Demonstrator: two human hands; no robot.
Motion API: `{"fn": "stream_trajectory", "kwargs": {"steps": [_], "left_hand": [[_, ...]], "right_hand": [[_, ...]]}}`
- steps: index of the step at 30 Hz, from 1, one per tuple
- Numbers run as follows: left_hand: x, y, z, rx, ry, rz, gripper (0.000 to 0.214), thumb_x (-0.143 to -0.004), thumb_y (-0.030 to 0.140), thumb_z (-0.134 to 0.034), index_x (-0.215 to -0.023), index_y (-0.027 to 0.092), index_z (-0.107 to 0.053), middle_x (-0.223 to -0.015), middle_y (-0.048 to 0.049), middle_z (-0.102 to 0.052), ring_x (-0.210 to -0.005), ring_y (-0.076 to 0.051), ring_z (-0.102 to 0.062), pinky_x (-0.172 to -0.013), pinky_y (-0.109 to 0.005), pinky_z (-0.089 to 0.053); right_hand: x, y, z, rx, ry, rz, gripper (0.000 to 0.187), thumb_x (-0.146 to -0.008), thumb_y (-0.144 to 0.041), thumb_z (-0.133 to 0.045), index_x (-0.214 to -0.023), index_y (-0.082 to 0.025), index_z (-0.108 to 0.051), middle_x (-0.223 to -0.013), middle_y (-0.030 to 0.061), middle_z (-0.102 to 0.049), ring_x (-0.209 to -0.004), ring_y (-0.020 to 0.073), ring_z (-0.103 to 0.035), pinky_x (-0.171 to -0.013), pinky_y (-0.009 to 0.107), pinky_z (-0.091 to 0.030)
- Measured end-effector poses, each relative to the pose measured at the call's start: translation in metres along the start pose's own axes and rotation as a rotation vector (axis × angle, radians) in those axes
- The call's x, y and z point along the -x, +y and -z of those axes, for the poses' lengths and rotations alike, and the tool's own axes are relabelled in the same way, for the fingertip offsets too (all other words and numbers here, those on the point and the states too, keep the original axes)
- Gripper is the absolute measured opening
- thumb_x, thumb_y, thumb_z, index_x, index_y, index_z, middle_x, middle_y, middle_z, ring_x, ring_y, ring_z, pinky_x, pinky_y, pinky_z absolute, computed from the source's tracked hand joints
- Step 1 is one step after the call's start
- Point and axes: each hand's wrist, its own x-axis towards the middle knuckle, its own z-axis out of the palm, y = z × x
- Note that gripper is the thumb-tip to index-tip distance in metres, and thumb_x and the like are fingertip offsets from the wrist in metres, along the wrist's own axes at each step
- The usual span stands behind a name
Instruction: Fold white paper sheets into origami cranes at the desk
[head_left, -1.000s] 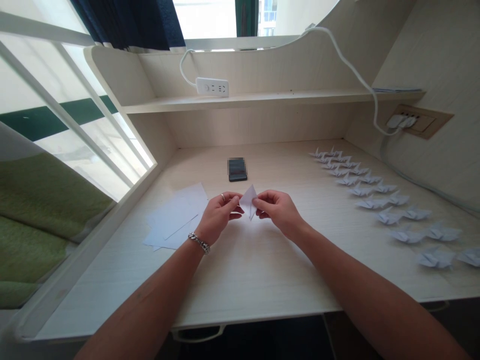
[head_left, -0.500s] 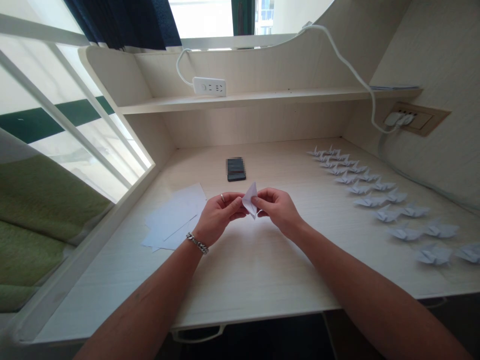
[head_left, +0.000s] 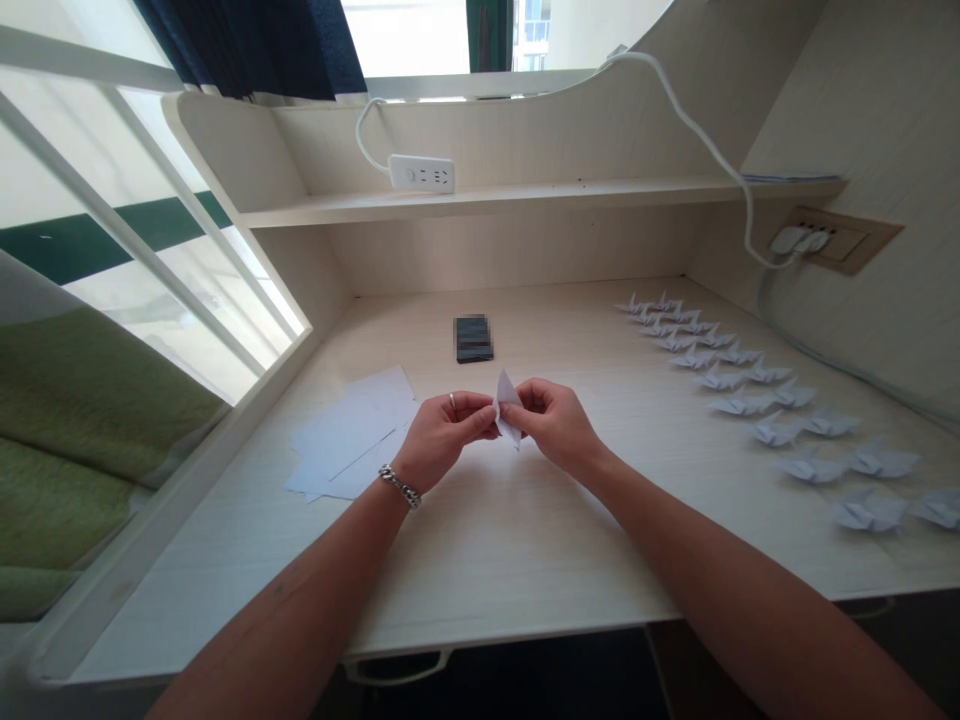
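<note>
A small folded piece of white paper (head_left: 507,410) is held just above the middle of the pale wooden desk (head_left: 495,520). My left hand (head_left: 445,436), with a ring and a metal bracelet, pinches its left side with closed fingers. Its right side is pinched by my right hand (head_left: 558,424), fingers also closed. The two hands almost touch, and the paper's pointed tip sticks up between them.
A loose stack of white paper sheets (head_left: 346,436) lies left of my hands. A dark phone (head_left: 473,339) lies behind them. Several folded paper cranes (head_left: 757,392) stand in two rows along the right. A power strip (head_left: 422,173) sits on the shelf, with a wall socket (head_left: 821,240) at right.
My hands have come closer together and dropped slightly toward me. The folded paper has turned and narrowed between my fingers.
</note>
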Motion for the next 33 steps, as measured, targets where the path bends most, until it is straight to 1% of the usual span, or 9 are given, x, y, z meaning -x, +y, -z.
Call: {"fn": "stream_trajectory", "kwargs": {"steps": [6, 11, 14, 18, 20, 27, 33], "left_hand": [[0.0003, 0.0018, -0.0013, -0.058, 0.012, -0.002, 0.025, -0.072, 0.034, -0.076, -0.085, 0.013, -0.073, -0.073, -0.0055, -0.070, -0.067, -0.014, -0.063, -0.073, -0.031, -0.053], [0.0007, 0.0033, -0.0026, -0.075, 0.004, -0.010, 0.024, -0.071, 0.031, -0.078, -0.085, 0.013, -0.073, -0.069, -0.0042, -0.069, -0.064, -0.014, -0.062, -0.070, -0.030, -0.053], [-0.0001, 0.0032, -0.0019, -0.064, 0.016, -0.002, 0.025, -0.069, 0.032, -0.078, -0.084, 0.012, -0.073, -0.067, -0.0042, -0.068, -0.063, -0.014, -0.062, -0.069, -0.030, -0.052], [-0.0015, 0.0028, 0.0000, -0.026, 0.072, 0.025, 0.031, -0.066, 0.034, -0.081, -0.084, 0.011, -0.071, -0.069, -0.0054, -0.069, -0.062, -0.014, -0.063, -0.068, -0.031, -0.053], [-0.0016, 0.0031, 0.0000, -0.010, 0.093, 0.039, 0.034, -0.064, 0.034, -0.082, -0.085, 0.011, -0.070, -0.070, -0.0057, -0.070, -0.062, -0.014, -0.063, -0.067, -0.031, -0.053], [0.0005, 0.0050, -0.0041, -0.073, 0.150, 0.051, 0.038, -0.063, 0.038, -0.082, -0.087, 0.011, -0.069, -0.069, -0.0049, -0.070, -0.060, -0.014, -0.064, -0.064, -0.030, -0.054], [0.0017, 0.0061, -0.0067, -0.128, 0.188, 0.036, 0.028, -0.066, 0.035, -0.080, -0.077, 0.013, -0.067, -0.063, -0.0028, -0.068, -0.059, -0.013, -0.062, -0.061, -0.028, -0.053]], "right_hand": [[0.0007, -0.0030, 0.0007, 0.067, -0.022, 0.023, 0.018, -0.072, -0.033, -0.068, -0.073, -0.017, -0.060, -0.065, -0.0006, -0.059, -0.060, 0.0138, -0.055, -0.055, 0.026, -0.043], [0.0007, -0.0027, 0.0006, 0.100, -0.017, 0.047, 0.012, -0.072, -0.027, -0.066, -0.071, -0.017, -0.059, -0.065, -0.0014, -0.058, -0.060, 0.0132, -0.054, -0.055, 0.025, -0.043], [0.0000, -0.0028, 0.0008, 0.070, -0.029, 0.036, 0.015, -0.073, -0.030, -0.067, -0.073, -0.017, -0.061, -0.066, -0.0005, -0.060, -0.061, 0.0136, -0.056, -0.056, 0.026, -0.045], [-0.0010, -0.0053, 0.0018, -0.109, -0.118, -0.041, 0.028, -0.076, -0.042, -0.067, -0.080, -0.015, -0.067, -0.072, 0.0033, -0.066, -0.066, 0.0164, -0.062, -0.062, 0.030, -0.052], [-0.0011, -0.0062, 0.0019, -0.146, -0.132, -0.055, 0.033, -0.077, -0.046, -0.065, -0.083, -0.014, -0.070, -0.073, 0.0043, -0.067, -0.067, 0.0170, -0.063, -0.063, 0.031, -0.054], [-0.0003, -0.0023, -0.0011, -0.061, -0.100, -0.005, 0.033, -0.081, -0.045, -0.062, -0.086, -0.015, -0.074, -0.071, 0.0034, -0.066, -0.063, 0.0161, -0.060, -0.060, 0.029, -0.054], [0.0028, -0.0024, -0.0028, -0.044, -0.077, -0.007, 0.030, -0.083, -0.042, -0.061, -0.085, -0.016, -0.075, -0.069, 0.0031, -0.065, -0.061, 0.0158, -0.059, -0.057, 0.027, -0.053]]}}
